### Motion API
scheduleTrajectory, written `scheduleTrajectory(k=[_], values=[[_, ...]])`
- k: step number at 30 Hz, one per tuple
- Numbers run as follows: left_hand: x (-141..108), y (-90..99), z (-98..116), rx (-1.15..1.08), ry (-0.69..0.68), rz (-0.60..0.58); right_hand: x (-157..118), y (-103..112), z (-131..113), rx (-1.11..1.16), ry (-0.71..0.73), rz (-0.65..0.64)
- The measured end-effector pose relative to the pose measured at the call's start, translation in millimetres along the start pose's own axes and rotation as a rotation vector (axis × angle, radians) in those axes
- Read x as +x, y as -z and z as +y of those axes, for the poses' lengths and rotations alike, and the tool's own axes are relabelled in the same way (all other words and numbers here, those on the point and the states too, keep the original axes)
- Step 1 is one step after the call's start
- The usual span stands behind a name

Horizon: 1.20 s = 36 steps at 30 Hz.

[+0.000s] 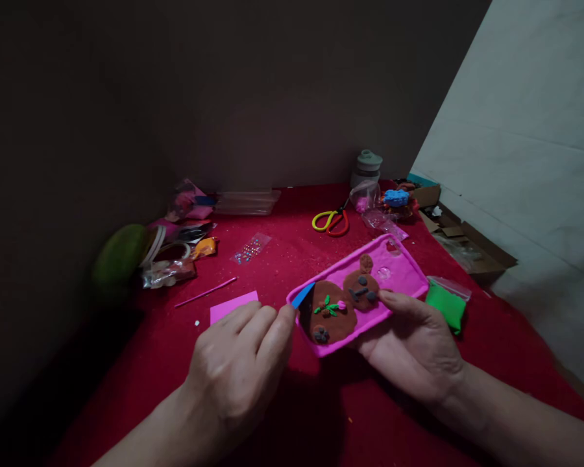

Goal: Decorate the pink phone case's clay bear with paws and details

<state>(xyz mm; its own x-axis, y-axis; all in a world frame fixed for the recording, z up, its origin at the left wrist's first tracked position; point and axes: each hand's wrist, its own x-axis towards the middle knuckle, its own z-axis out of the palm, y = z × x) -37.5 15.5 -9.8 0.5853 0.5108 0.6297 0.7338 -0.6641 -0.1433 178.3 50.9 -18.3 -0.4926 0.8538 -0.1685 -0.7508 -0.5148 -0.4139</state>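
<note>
My right hand [413, 337] grips a pink phone case [401, 275] from its lower right side, thumb on the front near the bear's face. A brown clay bear [333, 298] lies on the case, with dark grey features, green leaves and a small pink flower. My left hand [246, 357] is closed at the case's left end, fingers pinched on a blue pointed tool [302, 295]. The tool's blade reaches over the case's left end beside the bear's body. Its handle is hidden in my fingers.
On the red tabletop [292, 233] are yellow-and-red-handled scissors [331, 220], a sheet of gems [250, 249], a pink stick [205, 292], a pink square [233, 306] and a green clay packet [446, 303]. A lidded jar [367, 167] stands at the back; an open cardboard box [486, 250] sits right.
</note>
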Motion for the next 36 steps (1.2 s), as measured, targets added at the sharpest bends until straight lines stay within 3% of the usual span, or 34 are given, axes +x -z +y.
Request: scheduleTrajectory(k=[17, 26, 36], values=[[1.3, 2.9, 4.7, 0.026, 0.022, 0.050, -0.1, 2.8, -0.5, 0.026, -0.019, -0.049], [-2.1, -0.1, 3.9, 0.026, 0.006, -0.003, 0.6, 2.4, 0.2, 0.000, -0.027, -0.056], [0.3, -1.1, 4.8, 0.069, -0.020, 0.016, -0.8, 0.2, 0.9, -0.029, -0.036, -0.030]])
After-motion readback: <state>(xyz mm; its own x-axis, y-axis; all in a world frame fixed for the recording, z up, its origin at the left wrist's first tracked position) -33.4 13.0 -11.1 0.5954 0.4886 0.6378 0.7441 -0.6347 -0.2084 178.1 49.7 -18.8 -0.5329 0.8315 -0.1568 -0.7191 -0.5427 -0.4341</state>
